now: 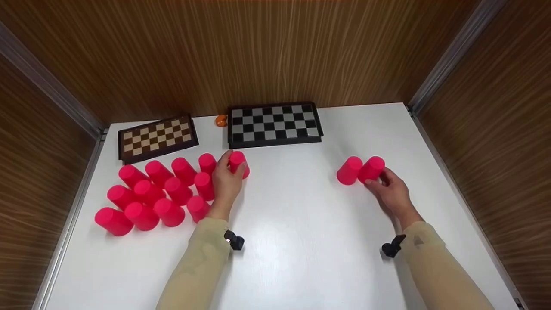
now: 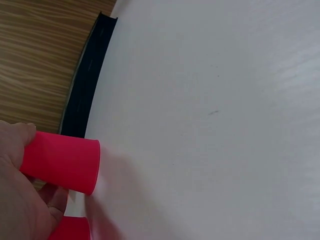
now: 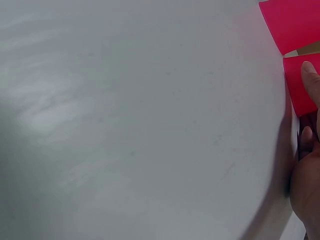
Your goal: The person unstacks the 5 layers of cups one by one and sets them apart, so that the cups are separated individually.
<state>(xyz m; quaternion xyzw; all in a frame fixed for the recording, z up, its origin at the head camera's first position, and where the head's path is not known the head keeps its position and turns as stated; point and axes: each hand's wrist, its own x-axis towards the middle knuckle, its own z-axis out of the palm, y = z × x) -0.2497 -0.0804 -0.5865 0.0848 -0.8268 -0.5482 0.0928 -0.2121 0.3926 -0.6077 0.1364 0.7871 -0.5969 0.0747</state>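
My left hand (image 1: 226, 185) holds an upside-down pink plastic cup (image 1: 237, 161) between thumb and fingers, at the right end of the back row of cups. In the left wrist view, the thumb and fingers lie on opposite sides of this cup (image 2: 65, 162). Over on the right, my right hand (image 1: 395, 193) grips another inverted pink cup (image 1: 373, 167) from its right side, thumb toward the front. Close beside that one stands a second inverted pink cup (image 1: 349, 171). The right wrist view catches both, with the thumb on the gripped cup (image 3: 295, 87).
Several inverted pink cups (image 1: 146, 192) stand in three rows left of my left hand. Behind lie a brown checkered board (image 1: 157, 138), a black-and-grey checkered board (image 1: 275, 122) and a small orange object (image 1: 221, 121). Wood-grain panels (image 1: 267, 51) enclose the white table (image 1: 297, 224).
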